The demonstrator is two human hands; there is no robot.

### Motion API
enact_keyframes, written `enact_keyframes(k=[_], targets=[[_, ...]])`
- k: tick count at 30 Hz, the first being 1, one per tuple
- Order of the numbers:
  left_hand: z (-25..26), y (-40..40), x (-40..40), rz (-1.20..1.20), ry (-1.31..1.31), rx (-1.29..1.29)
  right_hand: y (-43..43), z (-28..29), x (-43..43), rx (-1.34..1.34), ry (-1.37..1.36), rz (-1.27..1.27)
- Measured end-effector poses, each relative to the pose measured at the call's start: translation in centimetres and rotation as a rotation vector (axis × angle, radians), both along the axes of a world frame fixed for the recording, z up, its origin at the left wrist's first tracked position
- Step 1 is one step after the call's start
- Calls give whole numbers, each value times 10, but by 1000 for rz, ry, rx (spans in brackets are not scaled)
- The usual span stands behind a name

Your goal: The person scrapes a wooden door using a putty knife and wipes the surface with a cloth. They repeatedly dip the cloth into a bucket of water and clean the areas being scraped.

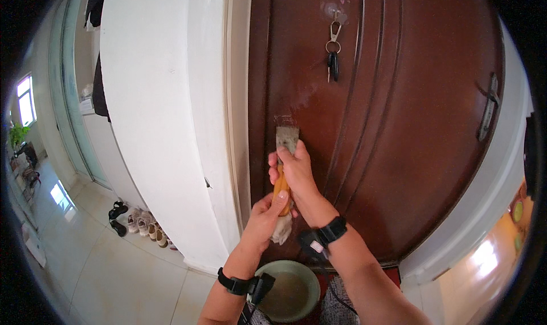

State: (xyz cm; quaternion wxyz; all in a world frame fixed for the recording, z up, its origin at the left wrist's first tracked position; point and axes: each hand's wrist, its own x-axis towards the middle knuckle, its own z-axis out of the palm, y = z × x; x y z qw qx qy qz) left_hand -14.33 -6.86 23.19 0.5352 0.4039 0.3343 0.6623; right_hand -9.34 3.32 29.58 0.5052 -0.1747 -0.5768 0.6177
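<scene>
My right hand (pixel 295 169) grips a putty knife (pixel 287 137) near its blade, whose edge meets or nearly meets the brown door (pixel 307 98). Faint scratchy marks show on the door just above the blade. Lower down, my left hand (pixel 267 218) is closed around the yellow handle (pixel 280 188). A crumpled whitish cloth (pixel 282 231) hangs below the handle, at my left hand. Both wrists wear black straps with small devices. Higher on the door, keys (pixel 333 66) hang by a metal clip from a hook, near a patch of residue.
A green basin (pixel 314 282) of cloudy water stands on the floor below my hands, close to my legs. White wall (pixel 171 111) borders the door on the left, with several shoes (pixel 145 222) along its foot. The door handle (pixel 488 107) is at the right.
</scene>
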Motion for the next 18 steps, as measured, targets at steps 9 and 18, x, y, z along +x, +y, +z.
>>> enact_keyframes(k=[9,18], targets=[[18,6,12,41,-72,38,-2,20,6,-5,-46,61],[32,6,16,99,-111,-1,9,28,2,24,-63,68]])
